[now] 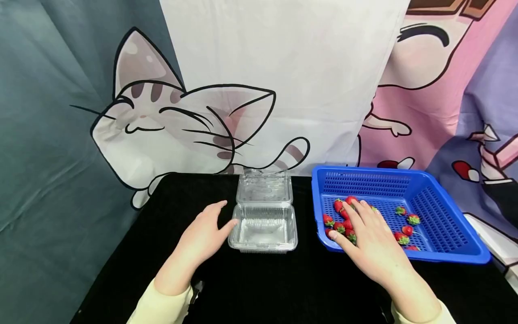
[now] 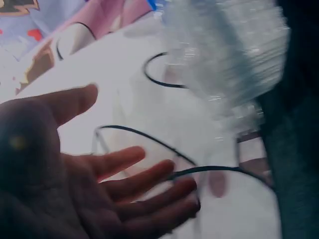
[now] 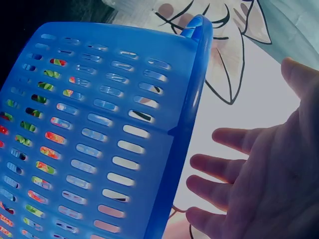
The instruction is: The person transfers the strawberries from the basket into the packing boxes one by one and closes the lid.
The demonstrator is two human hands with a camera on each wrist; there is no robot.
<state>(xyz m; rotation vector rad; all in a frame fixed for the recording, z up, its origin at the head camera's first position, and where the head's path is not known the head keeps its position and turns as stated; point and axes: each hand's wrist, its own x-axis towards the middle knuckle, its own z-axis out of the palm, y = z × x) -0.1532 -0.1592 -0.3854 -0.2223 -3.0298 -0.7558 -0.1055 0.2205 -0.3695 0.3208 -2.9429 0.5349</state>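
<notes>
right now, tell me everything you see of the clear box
The clear box looks like ridged plastic: a rectangular, empty tray with its lid tipped open behind it. It sits upright on the black table, left of the blue basket. The left hand is at its left rim, thumb nearest; contact is unclear.

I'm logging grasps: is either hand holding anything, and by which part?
Nothing is held: the empty left hand is beside the clear plastic clamshell container, and the empty right hand hovers above the blue basket of strawberries.
</notes>
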